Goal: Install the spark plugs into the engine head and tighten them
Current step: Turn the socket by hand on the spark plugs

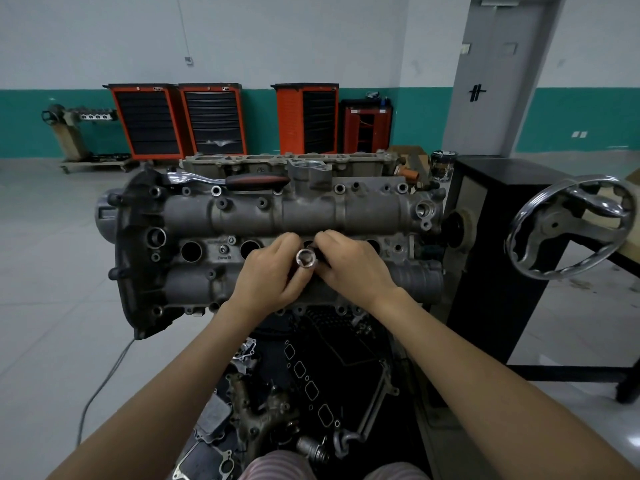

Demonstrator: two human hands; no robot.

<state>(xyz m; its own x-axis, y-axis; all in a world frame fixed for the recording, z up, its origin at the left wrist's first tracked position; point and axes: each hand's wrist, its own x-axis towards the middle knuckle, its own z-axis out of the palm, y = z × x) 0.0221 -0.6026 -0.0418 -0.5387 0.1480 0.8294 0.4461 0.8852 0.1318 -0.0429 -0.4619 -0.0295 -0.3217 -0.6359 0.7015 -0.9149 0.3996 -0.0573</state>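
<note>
**Socket at the third well, ratchet still waiting**

The engine head (pixel 277 216) sits on a stand, not a bench, with four spark plug wells in a row along its middle. The two wells (pixel 191 251) towards the left end show as dark, open holes; whether plugs sit deep inside them cannot be told. The third well is mostly hidden behind the hands, and the fourth, near the right end, is only partly seen.

Both hands meet over the third well. The left hand (pixel 268 277) and the right hand (pixel 349 268) each have fingers curled around a chrome socket (pixel 306 259), whose open hex mouth faces the camera. It lies between the two hands, touching both, just in front of the well. No spark plug is visible; one may be inside the socket or hidden by the fingers, but that cannot be told.

A ratchet (pixel 239 180) with a red-and-black handle rests untouched along the far edge of the head, well apart from the hands.

Judging from this, the task is in an early or middle stage: the socket is being readied or guided by hand, and tightening with the ratchet looks still to come.
</note>
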